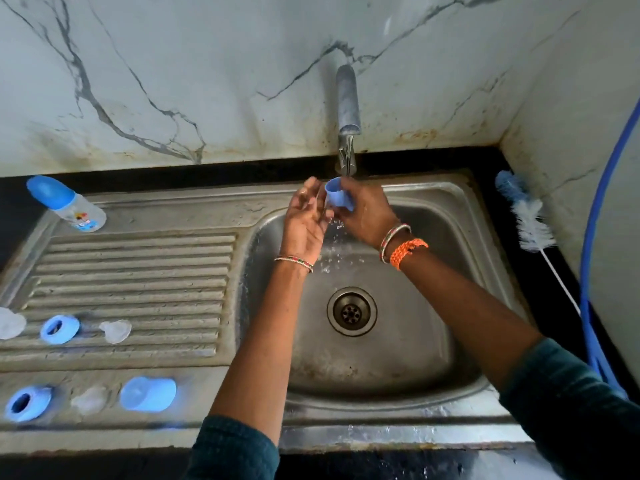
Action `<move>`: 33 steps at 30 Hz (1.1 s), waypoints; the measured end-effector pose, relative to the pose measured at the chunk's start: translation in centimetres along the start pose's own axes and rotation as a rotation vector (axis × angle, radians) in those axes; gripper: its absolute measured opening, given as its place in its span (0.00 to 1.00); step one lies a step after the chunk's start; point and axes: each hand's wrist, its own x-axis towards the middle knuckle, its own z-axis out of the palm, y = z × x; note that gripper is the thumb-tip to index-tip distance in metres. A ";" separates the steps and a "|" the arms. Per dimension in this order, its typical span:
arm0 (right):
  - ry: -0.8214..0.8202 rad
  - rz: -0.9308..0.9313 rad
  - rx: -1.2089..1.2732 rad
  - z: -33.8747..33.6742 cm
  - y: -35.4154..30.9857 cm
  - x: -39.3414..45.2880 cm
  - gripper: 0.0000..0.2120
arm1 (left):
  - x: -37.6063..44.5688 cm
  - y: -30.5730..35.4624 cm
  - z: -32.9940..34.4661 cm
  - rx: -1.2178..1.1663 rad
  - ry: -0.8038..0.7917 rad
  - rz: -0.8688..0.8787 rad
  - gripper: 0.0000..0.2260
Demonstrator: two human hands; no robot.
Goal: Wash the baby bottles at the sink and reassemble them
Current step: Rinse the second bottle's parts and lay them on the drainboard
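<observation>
Under the running tap, my right hand grips a small blue bottle cap, its opening turned up into the stream. My left hand is beside it with relaxed fingers that touch the cap's left side. Water splashes down into the steel sink basin. An assembled baby bottle with a blue cap lies at the drainboard's far left corner. On the drainboard lie two blue collar rings, another blue cap and clear teats.
A blue and white bottle brush lies on the black counter right of the sink, next to a blue hose. A marble wall rises behind. Another clear piece sits at the left edge. The drain is open.
</observation>
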 end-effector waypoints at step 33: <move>-0.305 1.021 1.125 0.8 -0.6 0.2 0.26 | -0.7 0.5 0.7 0.706 -0.060 -0.098 0.17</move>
